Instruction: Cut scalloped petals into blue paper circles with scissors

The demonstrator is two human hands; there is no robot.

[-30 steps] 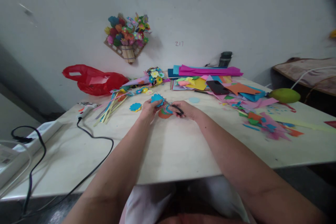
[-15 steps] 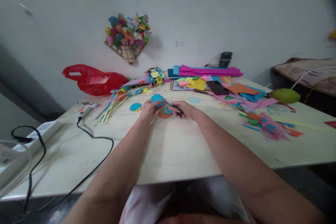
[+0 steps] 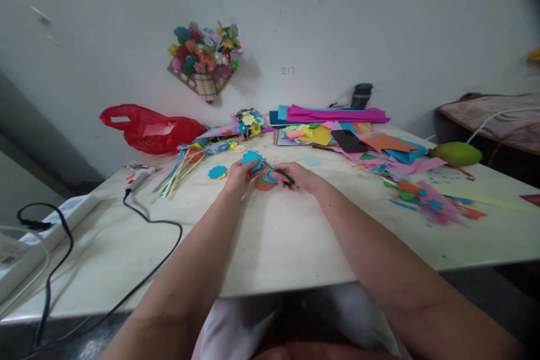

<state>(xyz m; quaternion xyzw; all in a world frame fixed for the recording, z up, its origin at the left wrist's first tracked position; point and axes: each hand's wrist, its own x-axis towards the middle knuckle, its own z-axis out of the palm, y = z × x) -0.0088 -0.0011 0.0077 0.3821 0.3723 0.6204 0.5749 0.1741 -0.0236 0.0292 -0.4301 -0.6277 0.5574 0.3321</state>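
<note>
Pinched in my left hand (image 3: 240, 176) is a blue paper flower (image 3: 252, 161) with a scalloped edge. My right hand (image 3: 296, 175) grips a pair of scissors (image 3: 285, 176) by dark handles, its blades reaching to the flower's right edge. Below the blades, between my hands, coloured paper circles (image 3: 265, 184) lie overlapped on the table, partly covered. Left of my left hand lie cut blue and yellow paper flowers (image 3: 217, 172). A pale blue paper circle (image 3: 312, 161) rests beyond my right hand.
A red plastic bag (image 3: 156, 130) and paper strips (image 3: 179, 171) are at the left. A glue gun (image 3: 138, 178) trails a black cord towards a power strip (image 3: 63, 219). On the right are a phone (image 3: 348, 140), paper sheets, scraps (image 3: 439, 202) and a green fruit (image 3: 458, 154).
Both hands stay in nearly the same place. The blue flower has shifted or turned very slightly at the scissor blades.
</note>
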